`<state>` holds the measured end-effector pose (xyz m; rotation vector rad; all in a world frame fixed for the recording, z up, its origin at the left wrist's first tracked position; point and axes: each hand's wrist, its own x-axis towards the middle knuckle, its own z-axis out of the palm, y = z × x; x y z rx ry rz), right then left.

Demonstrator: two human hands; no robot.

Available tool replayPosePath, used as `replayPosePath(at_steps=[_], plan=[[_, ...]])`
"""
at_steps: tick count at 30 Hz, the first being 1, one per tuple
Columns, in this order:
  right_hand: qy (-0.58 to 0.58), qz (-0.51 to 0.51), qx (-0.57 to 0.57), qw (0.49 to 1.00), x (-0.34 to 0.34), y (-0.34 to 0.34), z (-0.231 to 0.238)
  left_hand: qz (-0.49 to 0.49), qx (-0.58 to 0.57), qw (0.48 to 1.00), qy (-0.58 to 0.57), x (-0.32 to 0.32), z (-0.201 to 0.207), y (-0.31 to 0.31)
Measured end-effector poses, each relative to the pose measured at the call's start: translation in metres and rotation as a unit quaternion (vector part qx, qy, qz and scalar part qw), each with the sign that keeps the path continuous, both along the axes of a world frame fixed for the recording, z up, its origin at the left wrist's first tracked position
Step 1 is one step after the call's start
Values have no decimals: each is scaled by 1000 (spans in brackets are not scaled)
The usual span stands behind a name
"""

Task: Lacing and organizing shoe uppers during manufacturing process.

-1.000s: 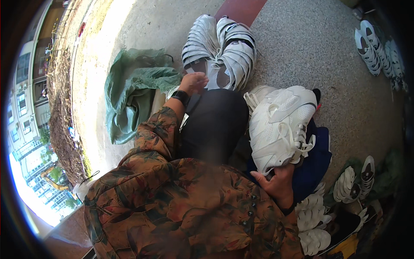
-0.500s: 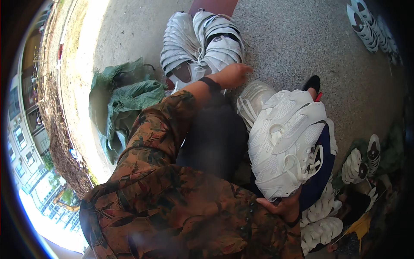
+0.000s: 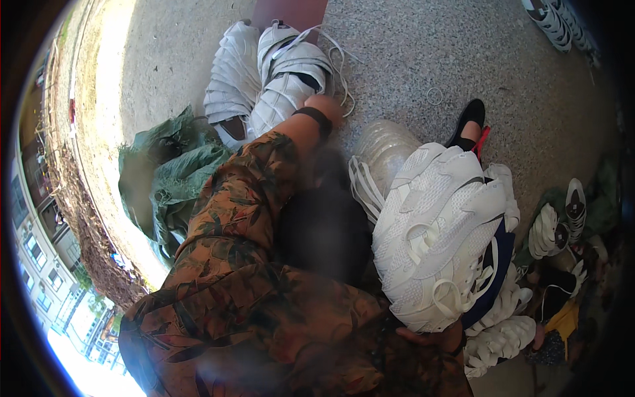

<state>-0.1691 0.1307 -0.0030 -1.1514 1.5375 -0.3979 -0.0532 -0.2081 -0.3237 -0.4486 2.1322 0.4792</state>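
Two rows of nested white sneakers (image 3: 233,73) lie ahead of me, laces trailing from the right row. My left hand (image 3: 325,107), a dark band on its wrist, is against the near right side of that right row. Its fingers are mostly hidden, so I cannot tell whether they grip. On my right, a thick stack of white mesh sneakers (image 3: 440,231) leans over dark blue cloth. My right hand (image 3: 433,337) is closed on the stack's lower end, fingers partly underneath. Beside this stack sits a pale, translucent-looking sneaker (image 3: 383,152) with white laces.
Crumpled green sheeting (image 3: 182,175) lies left of the rows. A reddish board (image 3: 291,12) is beyond them. A person's foot in a black shoe (image 3: 471,119) stands past the stack. More sneakers (image 3: 499,344) lie at lower right, others (image 3: 552,26) at far right.
My view has shifted, so the rows appear farther left. My left hand has drawn in against the right row, whose laces now spread wider. My right hand keeps its hold on the stack.
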Motion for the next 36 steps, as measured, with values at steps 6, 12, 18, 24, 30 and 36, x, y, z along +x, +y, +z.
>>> replayPosePath(at_steps=[6,12,18,24,30,36], plan=[[-12,-16,32,999,4,-2,0,346,93,933,20,4,-46,17],[-4,-43,59,997,2,-3,-7,295,-177,926,156,8,-148,48],[8,-79,50,996,1,6,-11,11,-138,983,119,22,-148,45],[21,-168,12,985,18,13,-15,545,267,720,338,50,9,40],[183,-77,-314,929,18,1,-26,685,381,348,514,161,157,34],[140,-119,-335,924,42,6,-29,587,203,251,743,289,328,73]])
